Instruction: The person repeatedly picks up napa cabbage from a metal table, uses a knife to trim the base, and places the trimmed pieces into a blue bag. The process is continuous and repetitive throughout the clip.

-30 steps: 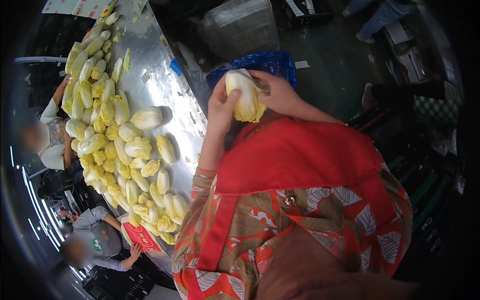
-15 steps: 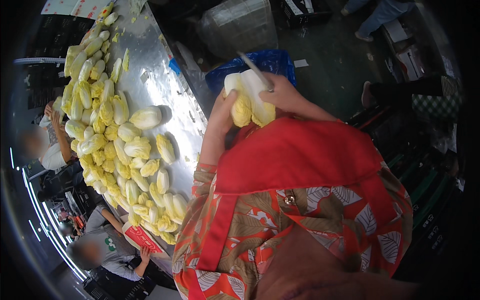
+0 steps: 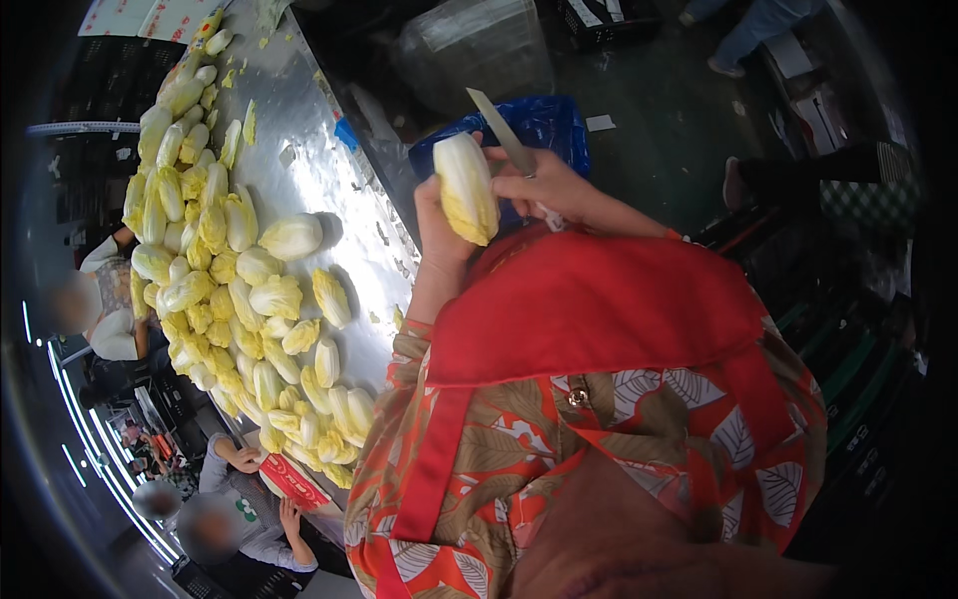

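My left hand (image 3: 436, 220) is closed round a small napa cabbage (image 3: 464, 190), held upright in front of the red apron with its white base up and its yellow leaves down. Just right of it, my right hand (image 3: 559, 190) grips a knife (image 3: 502, 132), whose blade points up and to the left, away from me. The blade stands apart from the cabbage. Left of my hands, a big heap of napa cabbages (image 3: 215, 260) covers the metal table (image 3: 344, 180), with a few lying singly along its near side.
A blue plastic bag (image 3: 554, 125) lies open beyond my hands, and a translucent bin (image 3: 474, 50) stands behind it. Across the table are two co-workers, one beside a red and white carton (image 3: 291, 479). Another person's legs (image 3: 768, 35) show at the upper right.
The broad white outer leaf under my right hand has come off the cabbage and is out of sight. The knife has moved slightly left. Across the table, one co-worker's raised hands have gone down.
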`<state>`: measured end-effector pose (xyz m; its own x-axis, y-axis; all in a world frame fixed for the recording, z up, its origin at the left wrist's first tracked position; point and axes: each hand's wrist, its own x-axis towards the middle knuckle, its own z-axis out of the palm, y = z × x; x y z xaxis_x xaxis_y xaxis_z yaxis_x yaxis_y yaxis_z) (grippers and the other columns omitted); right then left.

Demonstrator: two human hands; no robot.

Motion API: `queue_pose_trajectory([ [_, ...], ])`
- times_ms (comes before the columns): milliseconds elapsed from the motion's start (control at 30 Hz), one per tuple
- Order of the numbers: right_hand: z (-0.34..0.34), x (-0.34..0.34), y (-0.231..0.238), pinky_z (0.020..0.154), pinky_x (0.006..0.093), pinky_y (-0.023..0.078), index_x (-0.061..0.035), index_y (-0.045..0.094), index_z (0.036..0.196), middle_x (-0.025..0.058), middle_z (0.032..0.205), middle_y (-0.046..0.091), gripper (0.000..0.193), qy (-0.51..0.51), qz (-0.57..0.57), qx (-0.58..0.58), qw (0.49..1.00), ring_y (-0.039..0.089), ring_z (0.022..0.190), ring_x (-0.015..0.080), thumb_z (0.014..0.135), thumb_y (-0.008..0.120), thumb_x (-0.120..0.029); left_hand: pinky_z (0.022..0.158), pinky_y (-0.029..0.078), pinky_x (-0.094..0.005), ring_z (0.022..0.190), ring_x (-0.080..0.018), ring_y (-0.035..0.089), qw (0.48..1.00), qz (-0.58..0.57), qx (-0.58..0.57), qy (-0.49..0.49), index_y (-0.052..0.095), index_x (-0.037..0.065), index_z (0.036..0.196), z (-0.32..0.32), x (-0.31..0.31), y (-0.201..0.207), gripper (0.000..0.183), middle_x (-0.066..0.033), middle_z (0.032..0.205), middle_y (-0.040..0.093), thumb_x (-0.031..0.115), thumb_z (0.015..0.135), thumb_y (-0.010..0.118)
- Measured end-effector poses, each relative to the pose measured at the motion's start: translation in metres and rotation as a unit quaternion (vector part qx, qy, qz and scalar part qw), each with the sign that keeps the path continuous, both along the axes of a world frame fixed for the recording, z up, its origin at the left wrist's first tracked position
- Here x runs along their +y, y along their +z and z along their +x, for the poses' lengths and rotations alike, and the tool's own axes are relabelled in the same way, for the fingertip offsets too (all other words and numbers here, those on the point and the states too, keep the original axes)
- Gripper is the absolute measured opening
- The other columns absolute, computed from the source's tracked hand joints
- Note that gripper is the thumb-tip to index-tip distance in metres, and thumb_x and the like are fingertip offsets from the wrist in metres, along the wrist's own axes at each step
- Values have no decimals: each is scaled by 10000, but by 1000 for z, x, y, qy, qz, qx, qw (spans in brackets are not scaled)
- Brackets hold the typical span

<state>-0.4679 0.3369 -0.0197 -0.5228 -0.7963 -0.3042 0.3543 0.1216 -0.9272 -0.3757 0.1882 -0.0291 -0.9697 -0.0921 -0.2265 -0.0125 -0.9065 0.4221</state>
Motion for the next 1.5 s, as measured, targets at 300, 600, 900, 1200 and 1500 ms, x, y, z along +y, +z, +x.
queue_pose_trajectory([
  [300, 1, 2, -3, 608, 231, 493, 3, 512, 1224, 71, 934, 611, 510, -35, -22, 67, 997, 597, 764, 114, 776, 700, -153, 902, 458, -305, 1036, -182, 576, 881, -472, -23, 24, 506, 27, 1269, 6, 7, 9, 493, -80, 1133, 581, 195, 836, 672],
  [600, 1, 4, -14, 878, 320, 466, -29, 515, 1187, 93, 1104, 589, 444, -7, 6, 209, 978, 580, 1020, 192, 786, 687, -111, 867, 453, -303, 982, -212, 576, 753, -655, -45, 42, 588, 42, 1188, 7, 8, 4, 506, -96, 1035, 566, 170, 728, 753],
  [900, 2, 5, -7, 758, 281, 485, -48, 519, 1194, 79, 1022, 581, 522, -47, -73, 143, 986, 578, 894, 150, 731, 746, -131, 857, 461, -308, 967, -192, 586, 814, -577, -63, 12, 554, 5, 1185, 11, 1, -1, 400, -108, 1072, 595, 155, 830, 660],
  [1200, 1, 10, -4, 723, 248, 447, -81, 502, 1226, 21, 888, 519, 618, -17, -110, 107, 988, 529, 800, 102, 683, 791, -145, 825, 458, -279, 940, -148, 574, 877, -478, -46, -11, 527, 1, 1173, 17, 10, 0, 361, -93, 1038, 611, 208, 885, 590],
  [1500, 2, 10, -6, 700, 248, 424, -76, 526, 1206, -1, 802, 503, 565, -4, -80, 132, 988, 485, 715, 85, 691, 744, -158, 816, 460, -284, 920, -163, 580, 836, -547, -48, -4, 530, -6, 1160, 16, 14, 1, 353, -116, 1022, 617, 204, 882, 588],
])
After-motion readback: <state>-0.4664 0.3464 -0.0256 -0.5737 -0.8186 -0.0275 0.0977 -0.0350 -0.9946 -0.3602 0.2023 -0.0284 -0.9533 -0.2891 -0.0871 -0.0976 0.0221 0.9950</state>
